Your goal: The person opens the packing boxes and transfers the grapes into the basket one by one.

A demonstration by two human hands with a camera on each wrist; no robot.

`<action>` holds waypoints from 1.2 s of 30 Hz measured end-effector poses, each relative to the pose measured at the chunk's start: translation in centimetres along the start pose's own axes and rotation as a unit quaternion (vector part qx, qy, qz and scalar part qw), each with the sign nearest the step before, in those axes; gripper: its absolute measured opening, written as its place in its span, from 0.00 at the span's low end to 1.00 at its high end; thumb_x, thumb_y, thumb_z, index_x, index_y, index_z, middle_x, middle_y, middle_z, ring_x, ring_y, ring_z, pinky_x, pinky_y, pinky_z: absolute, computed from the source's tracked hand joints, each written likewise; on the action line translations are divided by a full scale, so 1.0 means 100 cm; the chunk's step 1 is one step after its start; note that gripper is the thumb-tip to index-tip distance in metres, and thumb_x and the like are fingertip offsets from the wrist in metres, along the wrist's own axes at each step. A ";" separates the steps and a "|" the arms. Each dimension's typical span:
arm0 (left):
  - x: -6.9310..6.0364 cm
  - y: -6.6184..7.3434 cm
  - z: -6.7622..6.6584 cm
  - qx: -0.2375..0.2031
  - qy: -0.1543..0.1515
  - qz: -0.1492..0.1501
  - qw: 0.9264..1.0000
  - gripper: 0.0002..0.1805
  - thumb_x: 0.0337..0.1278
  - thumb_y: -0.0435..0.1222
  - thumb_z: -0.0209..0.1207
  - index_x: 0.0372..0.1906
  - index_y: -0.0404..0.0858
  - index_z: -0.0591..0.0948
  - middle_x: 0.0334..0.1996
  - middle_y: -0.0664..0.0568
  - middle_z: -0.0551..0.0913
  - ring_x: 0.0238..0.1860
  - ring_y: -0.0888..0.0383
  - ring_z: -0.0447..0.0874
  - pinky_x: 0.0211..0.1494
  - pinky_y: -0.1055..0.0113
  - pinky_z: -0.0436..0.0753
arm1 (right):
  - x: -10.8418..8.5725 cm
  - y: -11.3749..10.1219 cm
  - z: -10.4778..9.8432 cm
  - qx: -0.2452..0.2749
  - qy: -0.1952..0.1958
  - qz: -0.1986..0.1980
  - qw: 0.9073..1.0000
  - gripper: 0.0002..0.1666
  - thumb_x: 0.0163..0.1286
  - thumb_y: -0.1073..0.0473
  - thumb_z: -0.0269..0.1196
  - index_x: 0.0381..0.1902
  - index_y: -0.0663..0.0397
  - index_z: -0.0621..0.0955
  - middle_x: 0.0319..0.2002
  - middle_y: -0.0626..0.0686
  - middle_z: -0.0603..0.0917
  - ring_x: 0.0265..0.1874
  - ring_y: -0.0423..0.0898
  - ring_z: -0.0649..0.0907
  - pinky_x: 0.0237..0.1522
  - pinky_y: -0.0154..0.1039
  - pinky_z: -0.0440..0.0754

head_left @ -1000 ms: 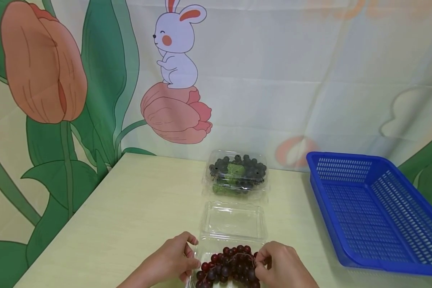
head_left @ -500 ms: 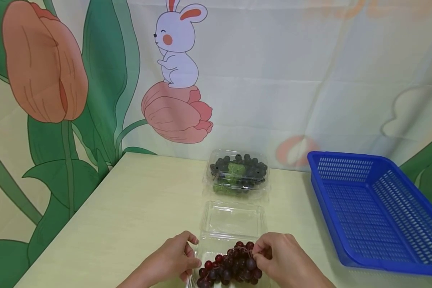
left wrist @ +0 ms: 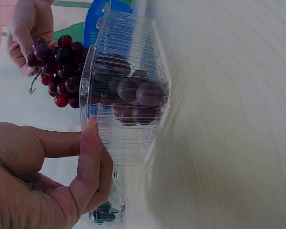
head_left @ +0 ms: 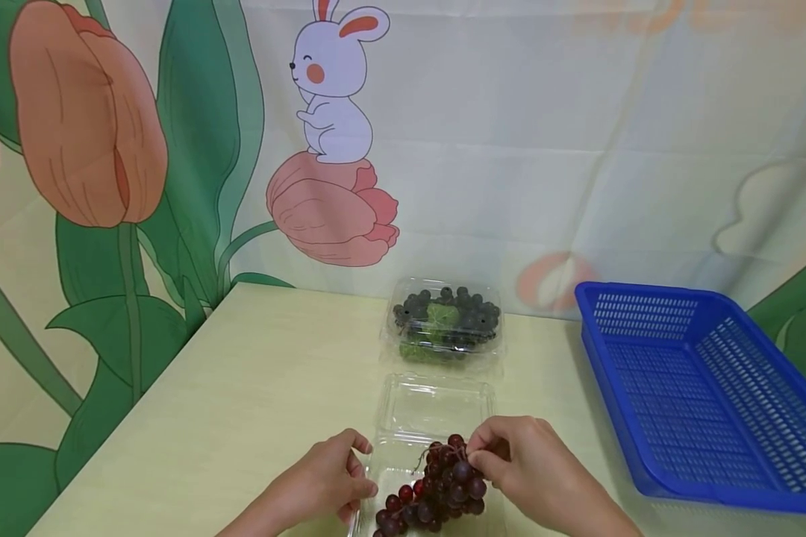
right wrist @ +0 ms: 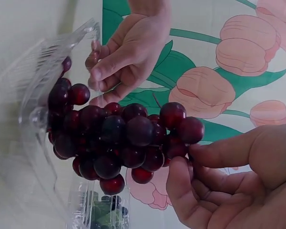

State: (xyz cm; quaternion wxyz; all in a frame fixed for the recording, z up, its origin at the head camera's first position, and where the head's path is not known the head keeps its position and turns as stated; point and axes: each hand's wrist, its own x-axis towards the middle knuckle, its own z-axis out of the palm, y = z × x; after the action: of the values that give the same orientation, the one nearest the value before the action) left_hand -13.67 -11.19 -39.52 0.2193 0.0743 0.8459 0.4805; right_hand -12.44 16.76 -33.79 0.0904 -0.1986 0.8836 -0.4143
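Note:
A bunch of dark red grapes (head_left: 453,481) hangs tilted from my right hand (head_left: 537,470), which pinches it at its upper end with thumb and fingertips. The lower grapes are still inside an open clear plastic clamshell box (left wrist: 133,150), seen through its ribbed wall in the left wrist view. My left hand (head_left: 325,477) pinches the box's left rim between thumb and fingers. In the right wrist view the bunch (right wrist: 126,138) slants up out of the box toward my right fingertips. The box's clear lid (head_left: 436,406) lies folded back, away from me.
Behind the lid stands a second clear box (head_left: 443,321) with dark grapes and green leaf shapes. A blue perforated plastic basket (head_left: 705,395) is at the right of the pale table (head_left: 262,373). A printed cloth with tulips and a rabbit (head_left: 336,89) hangs behind the table.
My right hand has risen and moved slightly away from me, lifting the upper end of the grape bunch. The left hand has stayed at the box's rim.

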 end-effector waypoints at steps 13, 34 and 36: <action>0.002 0.001 0.000 0.003 0.005 -0.009 1.000 0.22 0.58 0.24 0.69 0.54 0.28 0.73 0.25 0.47 0.78 0.15 0.58 0.78 0.27 0.64 0.83 | 0.004 -0.009 -0.003 0.042 0.017 0.004 0.999 0.06 0.59 0.70 0.68 0.30 0.53 0.87 0.26 0.43 0.85 0.25 0.37 0.81 0.27 0.32 0.79; 0.000 -0.001 -0.001 -0.010 -0.002 -0.001 1.000 0.22 0.59 0.24 0.69 0.54 0.26 0.73 0.27 0.47 0.78 0.16 0.58 0.79 0.29 0.62 0.85 | 0.007 -0.017 -0.007 0.125 0.058 -0.025 0.990 0.05 0.64 0.70 0.67 0.35 0.57 0.86 0.31 0.48 0.85 0.27 0.39 0.82 0.30 0.33 0.80; 0.001 -0.001 -0.001 -0.009 -0.002 -0.003 1.000 0.22 0.59 0.24 0.69 0.55 0.26 0.73 0.27 0.47 0.78 0.16 0.58 0.79 0.28 0.62 0.85 | 0.006 -0.017 -0.007 0.130 0.054 -0.029 0.990 0.05 0.63 0.71 0.67 0.35 0.58 0.85 0.31 0.48 0.85 0.27 0.39 0.82 0.30 0.34 0.81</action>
State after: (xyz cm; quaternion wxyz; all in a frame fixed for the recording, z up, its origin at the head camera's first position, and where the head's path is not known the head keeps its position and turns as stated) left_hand -13.76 -11.32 -39.60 0.2235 0.0706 0.8412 0.4874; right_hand -12.77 15.97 -32.02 0.0556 -0.1876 0.8200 -0.5379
